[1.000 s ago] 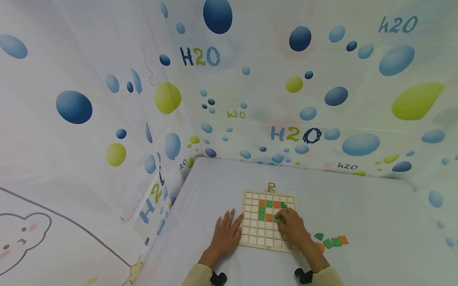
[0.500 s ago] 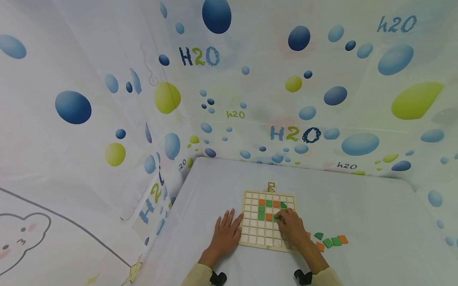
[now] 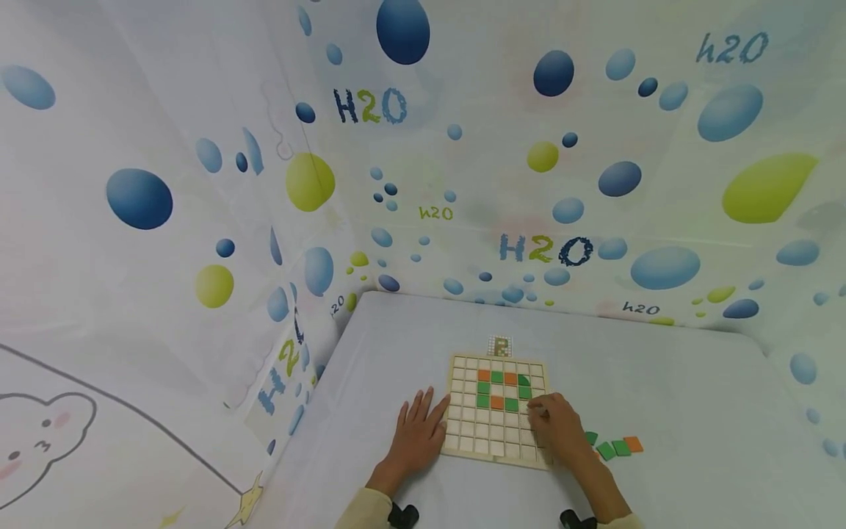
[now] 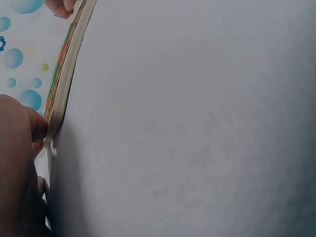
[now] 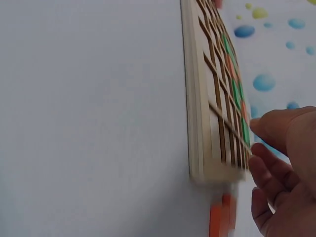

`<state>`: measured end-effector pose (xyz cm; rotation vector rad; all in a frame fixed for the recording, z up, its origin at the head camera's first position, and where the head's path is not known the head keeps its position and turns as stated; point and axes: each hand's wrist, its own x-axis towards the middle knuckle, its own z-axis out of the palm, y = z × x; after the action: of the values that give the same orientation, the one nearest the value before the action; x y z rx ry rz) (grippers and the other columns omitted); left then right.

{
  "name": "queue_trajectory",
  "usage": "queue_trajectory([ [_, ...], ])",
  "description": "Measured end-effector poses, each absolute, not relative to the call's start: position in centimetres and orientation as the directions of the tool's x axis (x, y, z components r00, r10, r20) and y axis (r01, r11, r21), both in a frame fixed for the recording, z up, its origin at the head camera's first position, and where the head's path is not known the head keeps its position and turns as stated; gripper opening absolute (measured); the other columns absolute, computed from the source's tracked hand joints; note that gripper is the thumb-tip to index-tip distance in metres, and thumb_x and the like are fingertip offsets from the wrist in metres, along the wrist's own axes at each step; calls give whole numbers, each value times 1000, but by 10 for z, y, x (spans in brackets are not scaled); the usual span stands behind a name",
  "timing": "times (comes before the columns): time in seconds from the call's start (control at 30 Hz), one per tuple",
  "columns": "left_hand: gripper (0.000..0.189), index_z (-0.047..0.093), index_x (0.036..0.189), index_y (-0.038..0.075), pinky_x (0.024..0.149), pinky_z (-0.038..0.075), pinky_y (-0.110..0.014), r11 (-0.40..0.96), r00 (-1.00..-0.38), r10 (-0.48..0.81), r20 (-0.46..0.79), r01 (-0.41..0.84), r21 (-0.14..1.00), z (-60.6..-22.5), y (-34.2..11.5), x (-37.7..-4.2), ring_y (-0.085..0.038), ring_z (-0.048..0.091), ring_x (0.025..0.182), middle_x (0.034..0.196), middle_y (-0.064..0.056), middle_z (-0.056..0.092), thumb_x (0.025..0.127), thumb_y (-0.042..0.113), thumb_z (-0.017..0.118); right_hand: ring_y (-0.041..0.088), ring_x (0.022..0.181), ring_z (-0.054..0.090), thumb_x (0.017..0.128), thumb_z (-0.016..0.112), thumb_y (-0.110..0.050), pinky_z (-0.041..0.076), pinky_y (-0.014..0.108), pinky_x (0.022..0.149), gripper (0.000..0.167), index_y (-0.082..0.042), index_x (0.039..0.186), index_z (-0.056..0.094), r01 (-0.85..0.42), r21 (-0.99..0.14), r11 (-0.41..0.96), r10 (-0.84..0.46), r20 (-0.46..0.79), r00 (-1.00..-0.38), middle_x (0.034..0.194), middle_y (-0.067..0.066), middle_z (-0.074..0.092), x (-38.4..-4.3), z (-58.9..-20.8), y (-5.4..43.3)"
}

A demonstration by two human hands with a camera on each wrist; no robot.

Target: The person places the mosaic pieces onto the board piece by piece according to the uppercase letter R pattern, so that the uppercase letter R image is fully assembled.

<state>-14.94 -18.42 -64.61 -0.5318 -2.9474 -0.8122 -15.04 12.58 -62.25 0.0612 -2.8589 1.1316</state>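
Note:
A square wooden grid board (image 3: 492,444) lies on the white table. Orange and green tiles sit in its cells, forming a closed ring, among them an orange tile (image 3: 497,402) and a green tile (image 3: 512,404) in the lower row. A rounded green piece (image 3: 523,380) fills the upper right corner. My left hand (image 3: 418,433) rests with spread fingers, its fingertips at the board's left edge. Over the right edge hovers my right hand (image 3: 560,426); in the right wrist view its thumb and loosely bent fingers (image 5: 266,173) stand apart, with nothing between them.
Right of the board, partly behind the right hand, lie loose tiles, including a green tile (image 3: 620,447) and an orange tile (image 3: 634,444). A small pattern card (image 3: 501,346) lies at the board's far edge. A printed curtain (image 3: 463,162) rises behind the table.
My right hand has let go of the green tile at the ring's lower right and drawn back rightward. That tile and a green one above it now show. The left hand stays put.

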Motion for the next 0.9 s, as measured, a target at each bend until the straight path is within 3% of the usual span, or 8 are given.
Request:
queue_trajectory([
  [0.33,50,49,159,17,121,19,-71,812,-945,310,101,318,490,-645,-185,-148,-47,28,157,169,-21,35,110,23,45,44,118,59,103,64,-25,42,66,89,37,-1,131,67,181,-634,752,155,-96,-983,137,31,57,-133,-617,207],
  [0.53,49,50,159,17,120,21,-72,805,-941,315,124,334,491,-644,-186,-147,-48,30,156,168,-22,36,110,22,46,52,123,56,103,63,-26,41,70,91,45,4,137,60,268,-612,744,232,-140,-963,138,36,53,-117,-623,256],
  [0.77,48,51,158,16,119,22,-72,803,-936,319,149,350,483,-643,-186,-146,-49,32,154,166,-23,38,110,22,47,63,133,40,102,66,-24,35,75,107,52,11,139,55,254,-611,750,163,-201,-966,145,44,45,-103,-626,281],
  [0.9,49,50,159,17,118,21,-73,790,-934,317,162,355,499,-647,-186,-147,-49,31,154,167,-23,38,110,23,45,62,133,45,101,66,-15,39,71,108,46,15,134,59,211,-638,741,118,-185,-976,142,43,52,-101,-627,284],
])
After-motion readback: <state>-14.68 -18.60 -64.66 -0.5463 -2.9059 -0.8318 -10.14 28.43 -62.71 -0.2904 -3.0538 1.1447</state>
